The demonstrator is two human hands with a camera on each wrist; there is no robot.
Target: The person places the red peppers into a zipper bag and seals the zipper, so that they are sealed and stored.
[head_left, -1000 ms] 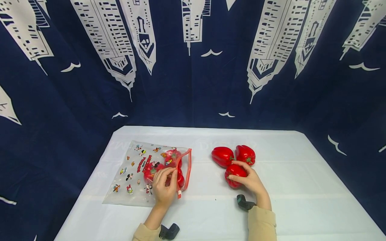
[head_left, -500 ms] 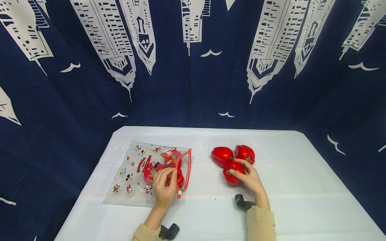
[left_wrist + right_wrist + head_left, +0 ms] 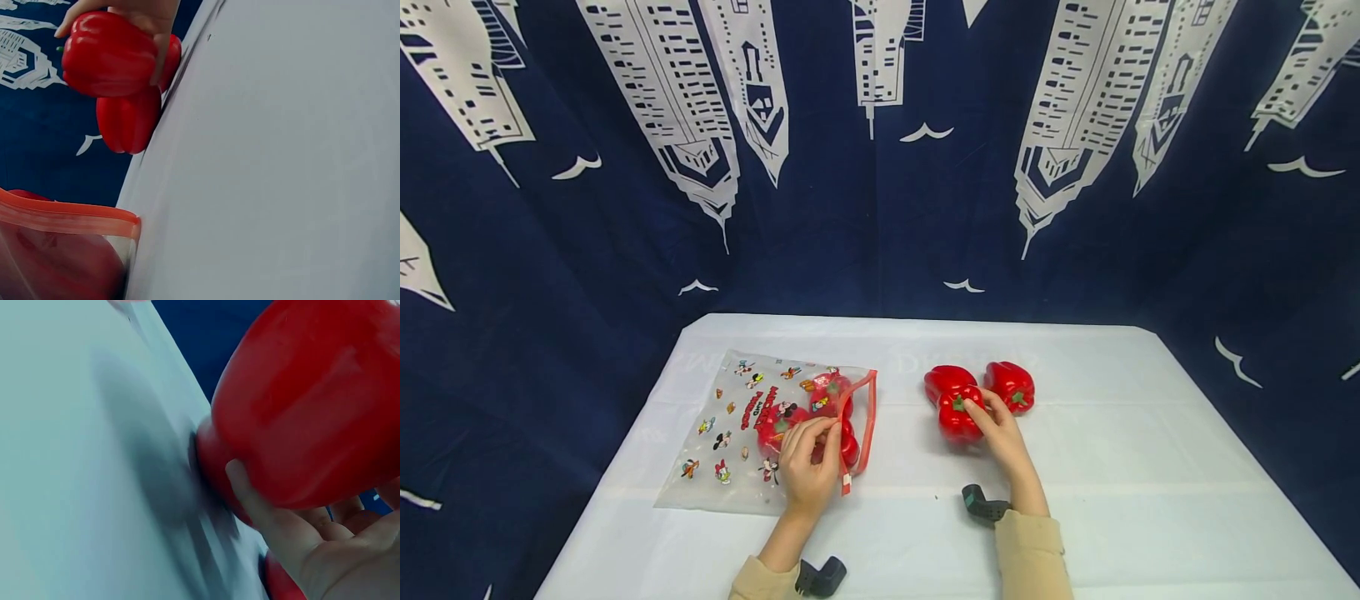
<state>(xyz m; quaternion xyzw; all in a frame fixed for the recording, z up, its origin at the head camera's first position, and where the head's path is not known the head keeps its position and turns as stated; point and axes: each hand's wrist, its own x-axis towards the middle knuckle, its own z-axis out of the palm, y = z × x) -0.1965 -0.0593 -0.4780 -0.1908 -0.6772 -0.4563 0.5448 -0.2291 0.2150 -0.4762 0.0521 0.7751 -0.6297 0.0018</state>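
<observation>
A red bell pepper is gripped by my right hand, thumb on one side and fingers on the other. In the right wrist view the held pepper is raised, with its shadow on the white surface below. My left hand pinches the red zip edge of a clear printed zip bag, whose mouth faces right. Several red peppers show through the plastic, one pepper right at the mouth. The left wrist view shows the bag's red edge standing up over a pepper.
Two more red bell peppers lie behind the held one, a left pepper partly covered by it and a right pepper. A white cloth covers the table. A dark blue printed curtain hangs behind.
My right hand has lifted the front pepper off the table and moved it left, its stem now facing up more. The left hand and the bag have stayed in place.
</observation>
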